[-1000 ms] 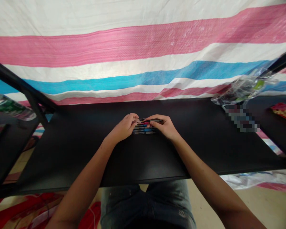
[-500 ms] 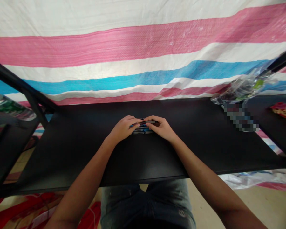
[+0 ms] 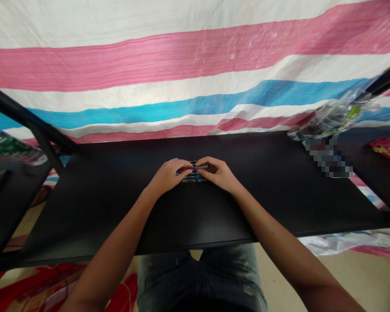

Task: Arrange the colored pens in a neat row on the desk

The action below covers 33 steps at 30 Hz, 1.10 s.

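Several slim pens [image 3: 193, 177], grey, black and blue, lie side by side across the middle of the black tabletop [image 3: 195, 216]. My left hand [image 3: 169, 173] curls round their left ends, its thumb in front and its fingers behind. From the other side, my right hand [image 3: 219, 173] grips the right ends in the same way, with its thumb laid over the pens. Both sets of fingertips nearly meet at the back of the row. The outer tips of the pens are partly hidden under my hands.
A striped plastic sheet [image 3: 149, 65] hangs behind the table. At the right rear lie a clear plastic bag [image 3: 328, 119] and a pixelated object [image 3: 329, 160]. A green-labelled bottle [image 3: 14, 147] lies at the far left, beyond a black metal frame [image 3: 43, 138]. A red packet [image 3: 388, 147] sits far right.
My thumbs have shifted slightly on the pens, and the right thumb lies a little further left. Both hands otherwise keep their place and their hold.
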Tool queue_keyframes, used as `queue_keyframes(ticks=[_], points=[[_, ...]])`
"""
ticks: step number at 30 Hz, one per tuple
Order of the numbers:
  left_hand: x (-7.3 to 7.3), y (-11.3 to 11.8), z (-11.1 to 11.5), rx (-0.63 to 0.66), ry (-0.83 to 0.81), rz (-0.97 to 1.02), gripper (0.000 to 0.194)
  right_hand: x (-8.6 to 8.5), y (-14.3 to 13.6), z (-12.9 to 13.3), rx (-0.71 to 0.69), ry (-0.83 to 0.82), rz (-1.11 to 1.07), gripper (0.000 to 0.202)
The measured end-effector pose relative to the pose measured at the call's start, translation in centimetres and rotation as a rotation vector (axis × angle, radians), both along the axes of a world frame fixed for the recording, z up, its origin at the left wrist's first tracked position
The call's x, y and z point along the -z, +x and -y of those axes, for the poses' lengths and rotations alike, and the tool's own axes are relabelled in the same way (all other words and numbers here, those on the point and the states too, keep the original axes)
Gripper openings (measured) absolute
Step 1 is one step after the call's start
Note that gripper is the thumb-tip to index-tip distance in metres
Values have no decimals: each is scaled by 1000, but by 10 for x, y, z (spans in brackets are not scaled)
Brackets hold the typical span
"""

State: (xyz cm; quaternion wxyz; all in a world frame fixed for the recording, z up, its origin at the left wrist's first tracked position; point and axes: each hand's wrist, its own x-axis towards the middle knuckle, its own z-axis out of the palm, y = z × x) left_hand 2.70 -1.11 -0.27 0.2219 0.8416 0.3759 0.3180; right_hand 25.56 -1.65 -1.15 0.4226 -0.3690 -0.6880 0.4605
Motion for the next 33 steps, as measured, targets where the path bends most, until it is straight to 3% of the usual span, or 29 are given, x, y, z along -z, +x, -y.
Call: queue_keyframes(ticks=[13, 17, 22, 28, 31, 33], points=[[-1, -3, -2, -22, 22, -32, 13, 2, 6, -4, 77, 29, 55, 26], [-3, -4, -1, -31, 31, -26, 13, -2, 8, -4, 103, 83, 135, 17], [-3, -3, 0, -17, 40, -18, 11, -3, 8, -3, 112, 98, 257, 32], [-4, -7, -2, -53, 50, -33, 13, 4, 10, -6, 93, 117, 130, 25], [-4, -7, -2, -51, 50, -46, 13, 2, 11, -7, 112, 142, 176, 18], [-5, -6, -2, -49, 48, -48, 13, -1, 12, -7, 101, 161, 207, 23]])
